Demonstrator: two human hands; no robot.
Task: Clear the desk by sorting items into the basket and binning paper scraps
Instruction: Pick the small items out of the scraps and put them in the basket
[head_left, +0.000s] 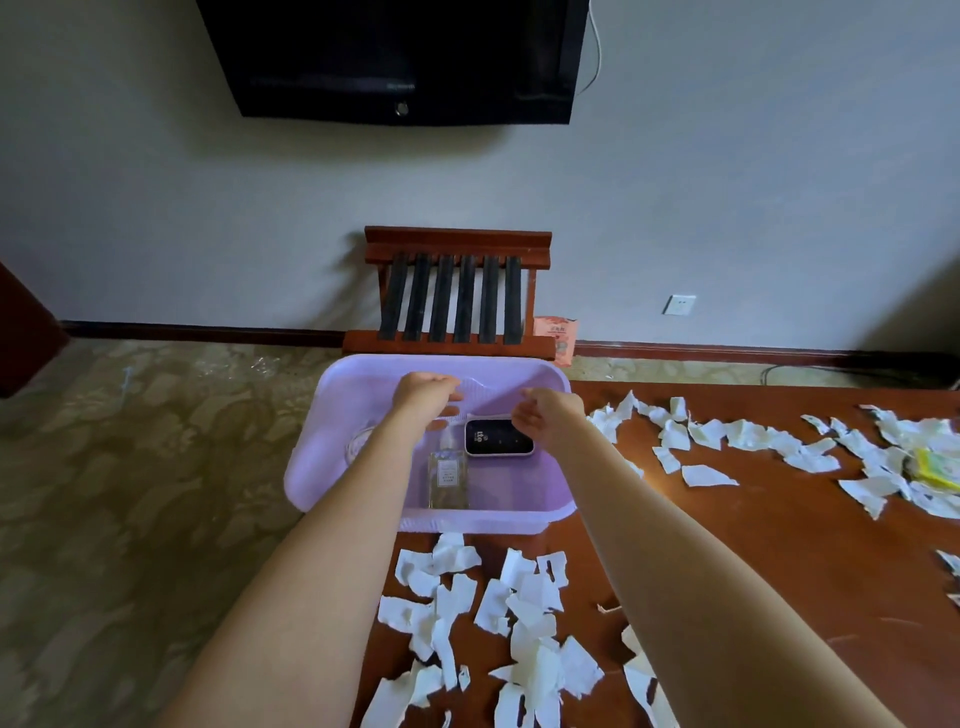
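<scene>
**Hidden, Cropped and Unreadable**

The black wall-mounted television (400, 57) is cut off by the top edge. In the lilac plastic basket (483, 519), the left hand (423, 395) and its forearm cover the top of the clear glass bottle (448, 478), whose label is too small to read. They also cover half of a pale round shape (357, 441) that cannot be identified. The right hand (550, 413) hides the far right corner of the dark rounded device (497, 437). Whether either hand's curled fingers hold anything is unclear. A yellow-green packet (935, 465) at the right edge lies partly buried under torn white paper scraps (865, 491).
</scene>
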